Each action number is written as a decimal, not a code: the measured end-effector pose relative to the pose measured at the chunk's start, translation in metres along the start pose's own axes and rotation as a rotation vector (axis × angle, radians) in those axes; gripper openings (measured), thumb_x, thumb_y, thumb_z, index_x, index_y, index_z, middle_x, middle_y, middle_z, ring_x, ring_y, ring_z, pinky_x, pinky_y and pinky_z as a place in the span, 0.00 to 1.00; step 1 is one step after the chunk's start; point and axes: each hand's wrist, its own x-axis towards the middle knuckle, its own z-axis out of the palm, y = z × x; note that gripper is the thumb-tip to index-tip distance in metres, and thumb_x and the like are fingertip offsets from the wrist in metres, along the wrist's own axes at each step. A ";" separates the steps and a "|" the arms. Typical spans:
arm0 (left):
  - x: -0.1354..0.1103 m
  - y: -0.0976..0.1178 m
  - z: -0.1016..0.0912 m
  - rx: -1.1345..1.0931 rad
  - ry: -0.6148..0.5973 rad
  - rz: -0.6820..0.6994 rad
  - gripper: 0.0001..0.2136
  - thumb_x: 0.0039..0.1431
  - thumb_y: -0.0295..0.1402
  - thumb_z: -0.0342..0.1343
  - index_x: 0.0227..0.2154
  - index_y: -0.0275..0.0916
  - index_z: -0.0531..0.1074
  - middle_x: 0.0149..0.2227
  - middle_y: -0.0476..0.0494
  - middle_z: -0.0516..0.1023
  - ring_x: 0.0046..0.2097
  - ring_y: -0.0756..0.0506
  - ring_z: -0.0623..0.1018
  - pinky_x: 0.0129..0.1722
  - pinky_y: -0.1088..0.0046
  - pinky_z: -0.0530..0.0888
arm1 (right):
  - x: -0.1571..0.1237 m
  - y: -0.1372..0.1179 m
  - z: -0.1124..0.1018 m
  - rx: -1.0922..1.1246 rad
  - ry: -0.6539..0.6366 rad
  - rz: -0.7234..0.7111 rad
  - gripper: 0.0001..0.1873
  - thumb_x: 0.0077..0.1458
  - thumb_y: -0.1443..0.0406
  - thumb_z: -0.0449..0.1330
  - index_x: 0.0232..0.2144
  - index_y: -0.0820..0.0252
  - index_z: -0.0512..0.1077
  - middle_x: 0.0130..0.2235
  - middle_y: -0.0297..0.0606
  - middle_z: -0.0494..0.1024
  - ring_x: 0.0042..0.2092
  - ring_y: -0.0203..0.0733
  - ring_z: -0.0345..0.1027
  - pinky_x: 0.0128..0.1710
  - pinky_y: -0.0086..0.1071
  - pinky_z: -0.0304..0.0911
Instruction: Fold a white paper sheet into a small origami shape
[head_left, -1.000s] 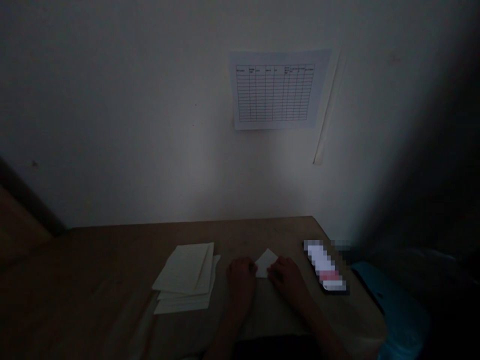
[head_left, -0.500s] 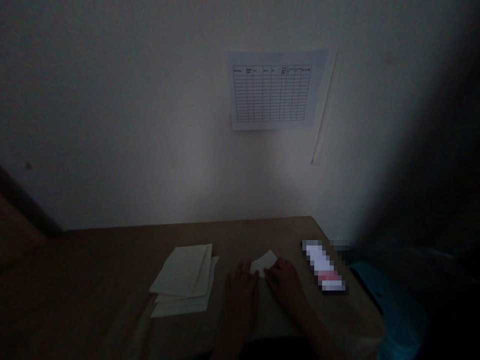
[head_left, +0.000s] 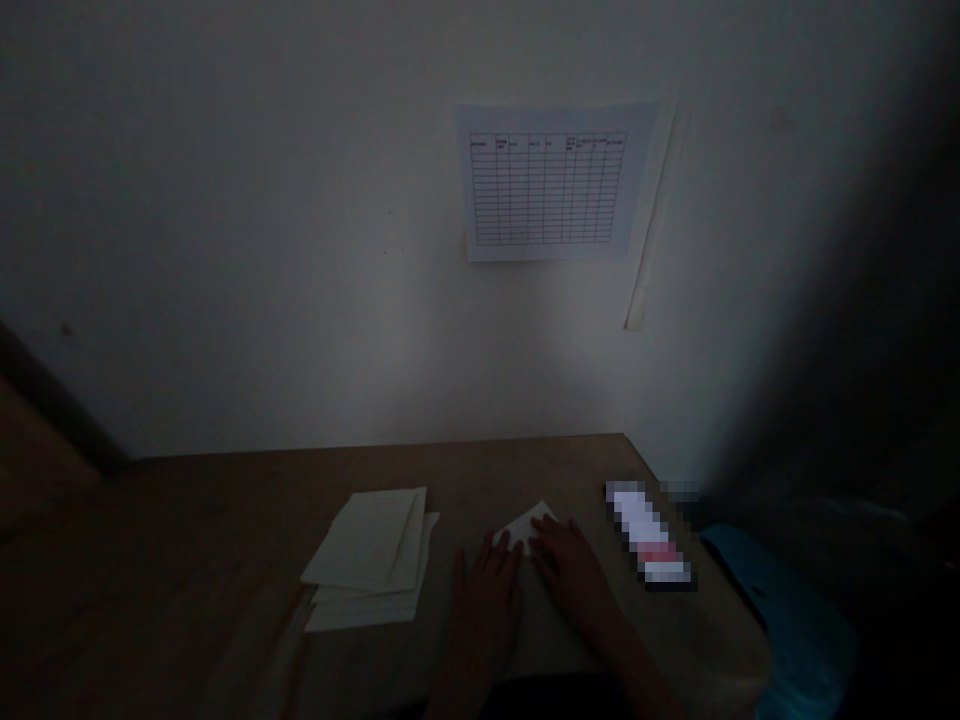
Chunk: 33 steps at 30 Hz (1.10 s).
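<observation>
A small folded white paper [head_left: 527, 524] lies on the wooden table [head_left: 225, 540] near its front edge. My left hand [head_left: 487, 585] lies flat on the paper's left part, fingers stretched out and apart. My right hand [head_left: 574, 570] rests on the paper's right side, with its fingers pressing down on the fold. Most of the paper is hidden under both hands; only its far corner shows. The scene is very dim.
A stack of cream sheets [head_left: 373, 555] lies left of my hands. A phone with a blurred screen [head_left: 649, 535] lies to the right near the table edge. A blue object [head_left: 780, 620] sits beyond that edge. A printed grid sheet [head_left: 550, 185] hangs on the wall.
My left hand went from curled beside the paper to spread flat on it. Both hands slid over the paper, covering more of it. The paper's visible corner has shrunk.
</observation>
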 end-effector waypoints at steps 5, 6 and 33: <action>0.001 0.001 -0.002 0.002 -0.010 0.003 0.28 0.61 0.27 0.45 0.64 0.49 0.59 0.67 0.45 0.60 0.68 0.36 0.58 0.63 0.36 0.54 | 0.001 -0.004 -0.005 0.008 -0.012 0.020 0.16 0.64 0.63 0.51 0.49 0.52 0.74 0.60 0.39 0.71 0.63 0.46 0.59 0.67 0.52 0.44; 0.001 0.001 -0.002 0.006 -0.010 0.006 0.28 0.61 0.27 0.45 0.64 0.49 0.58 0.67 0.45 0.60 0.68 0.36 0.58 0.63 0.35 0.53 | 0.001 -0.005 -0.005 0.009 -0.013 0.023 0.16 0.64 0.63 0.51 0.49 0.52 0.74 0.60 0.39 0.71 0.64 0.46 0.59 0.67 0.52 0.44; 0.003 0.004 -0.001 0.063 -0.069 -0.056 0.25 0.65 0.32 0.41 0.65 0.51 0.57 0.68 0.49 0.56 0.68 0.37 0.57 0.64 0.36 0.50 | 0.002 -0.003 -0.001 -0.081 0.015 0.013 0.19 0.60 0.64 0.53 0.53 0.51 0.71 0.59 0.38 0.72 0.61 0.46 0.62 0.66 0.50 0.47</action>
